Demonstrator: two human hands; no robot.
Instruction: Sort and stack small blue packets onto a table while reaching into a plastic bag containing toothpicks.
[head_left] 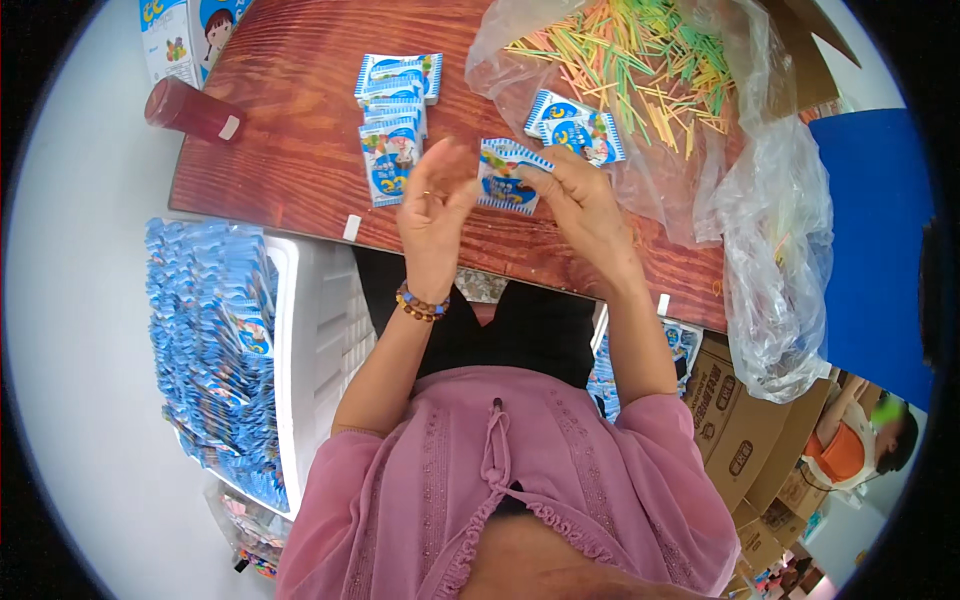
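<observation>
My right hand [590, 205] pinches the right edge of a small blue-and-white candy packet [508, 185], which is above the wooden table's near part. Just left of that packet is my left hand [436, 205], slightly smeared, with its fingers loosely bent and apart and nothing visible in them. Beyond my left hand, a row of overlapping packets [392, 120] lies on the table. Two more packets [575, 130] rest behind my right hand, on the edge of a clear plastic bag [775, 190]. Many thin pastel sticks [640, 60] in green, yellow and pink are spread on that bag.
A white foam box [288, 380] full of blue packets [205, 350] stands left below the red-brown table [290, 90]. A dark red bottle [190, 108] lies at the table's left edge. Cardboard boxes [720, 430] and another person [850, 440] are at lower right.
</observation>
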